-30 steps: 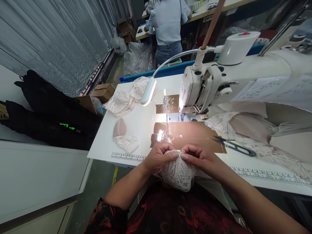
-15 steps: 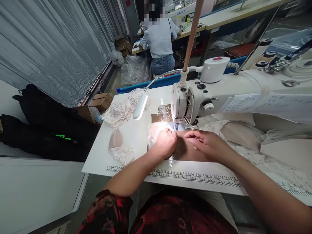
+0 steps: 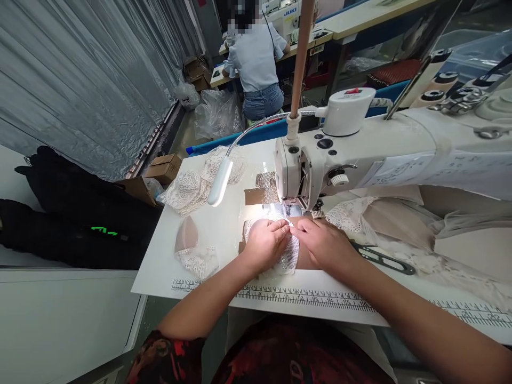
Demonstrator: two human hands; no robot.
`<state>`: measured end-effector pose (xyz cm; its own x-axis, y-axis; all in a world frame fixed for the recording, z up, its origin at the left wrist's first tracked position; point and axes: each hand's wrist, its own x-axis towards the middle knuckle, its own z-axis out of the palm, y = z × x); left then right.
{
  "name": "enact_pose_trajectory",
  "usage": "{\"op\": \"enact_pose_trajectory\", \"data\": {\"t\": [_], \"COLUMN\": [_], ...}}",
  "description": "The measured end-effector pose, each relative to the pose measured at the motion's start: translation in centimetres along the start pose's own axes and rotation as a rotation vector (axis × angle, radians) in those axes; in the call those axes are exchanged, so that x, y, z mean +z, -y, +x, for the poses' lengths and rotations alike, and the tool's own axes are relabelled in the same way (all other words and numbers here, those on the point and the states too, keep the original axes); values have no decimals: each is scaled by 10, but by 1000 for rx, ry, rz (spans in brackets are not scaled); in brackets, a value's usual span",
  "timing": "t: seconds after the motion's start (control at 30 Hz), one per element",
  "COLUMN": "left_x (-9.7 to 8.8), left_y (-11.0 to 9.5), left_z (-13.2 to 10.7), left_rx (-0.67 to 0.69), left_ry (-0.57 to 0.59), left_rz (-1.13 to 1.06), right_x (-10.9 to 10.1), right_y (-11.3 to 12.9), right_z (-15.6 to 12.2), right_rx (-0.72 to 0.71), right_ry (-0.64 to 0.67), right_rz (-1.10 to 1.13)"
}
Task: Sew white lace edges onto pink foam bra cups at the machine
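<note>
A piece of white lace fabric (image 3: 288, 258) lies on the machine bed, just in front of the needle area of the white sewing machine (image 3: 332, 154). My left hand (image 3: 266, 240) presses over it with fingers closed on its edge. From the other side my right hand (image 3: 320, 240) pinches the same edge, the fingertips of both hands nearly meeting. The part of the lace under my left hand is hidden. The lamp (image 3: 220, 182) lights the spot.
Lace cups (image 3: 186, 192) lie at the table's back left, with a beige cup piece (image 3: 186, 234) and lace nearer. Scissors-like dark metal tool (image 3: 386, 258) and lace fabric (image 3: 452, 272) lie at right. A co-worker (image 3: 256, 58) sits beyond the table.
My hands have come together at the lace, my right hand moving left. The lace now spreads toward me below my fingers. A dark metal tool has come into view beside my right forearm.
</note>
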<state>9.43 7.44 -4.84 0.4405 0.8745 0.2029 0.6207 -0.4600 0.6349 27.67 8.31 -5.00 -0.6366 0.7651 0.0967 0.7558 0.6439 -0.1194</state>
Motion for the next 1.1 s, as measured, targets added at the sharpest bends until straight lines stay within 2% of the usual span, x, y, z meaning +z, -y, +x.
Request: {"op": "enact_pose_trajectory", "data": {"t": [0.13, 0.33, 0.5, 0.87, 1.1], "left_x": [4, -3, -6, -6, -2], "left_y": [13, 27, 41, 53, 55], "left_z": [9, 22, 29, 33, 32], "left_rx": [5, 0, 90, 261, 170], "left_ry": [-29, -34, 37, 31, 19], "left_rz": [-60, -147, -43, 169, 304], "right_x": [0, 3, 6, 8, 12], "right_y": [-3, -7, -5, -1, -2], "right_z": [5, 10, 13, 14, 13], "right_rx": [20, 32, 58, 71, 107], "right_ry": [-45, -65, -86, -69, -74], "right_rz": [-12, 13, -11, -90, -53]}}
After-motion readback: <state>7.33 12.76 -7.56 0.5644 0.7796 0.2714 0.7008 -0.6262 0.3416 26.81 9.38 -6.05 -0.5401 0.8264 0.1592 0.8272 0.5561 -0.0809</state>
